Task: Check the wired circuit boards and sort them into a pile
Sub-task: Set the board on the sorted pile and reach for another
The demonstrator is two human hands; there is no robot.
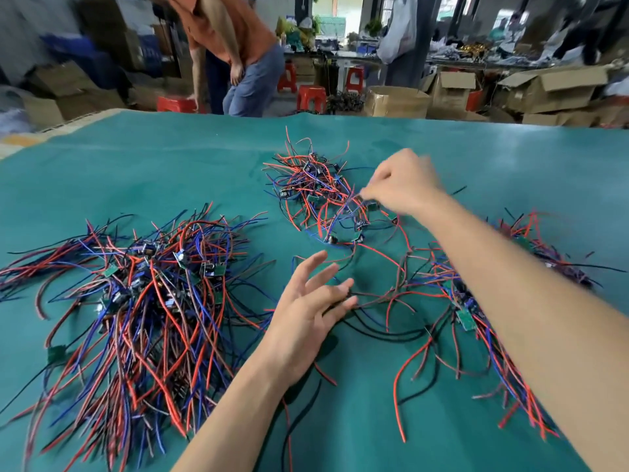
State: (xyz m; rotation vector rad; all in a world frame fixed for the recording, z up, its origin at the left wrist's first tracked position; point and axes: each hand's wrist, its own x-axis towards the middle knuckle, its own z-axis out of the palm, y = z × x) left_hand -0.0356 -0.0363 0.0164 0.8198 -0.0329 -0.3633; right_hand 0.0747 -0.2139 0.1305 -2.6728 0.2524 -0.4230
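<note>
Most red-blue-black wired green circuit boards [136,294] piled left; right hand [401,182] pinches far tangle [316,192], left hand [306,311] spread open.

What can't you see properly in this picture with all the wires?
- Right hand, head view: motion blur smears its grip, so what the fingertips pinch is unclear.
- Right pile: the right forearm covers part of it.
- Left pile: wires run off the left and bottom edges.
- Circuit boards: too small to read.
</note>
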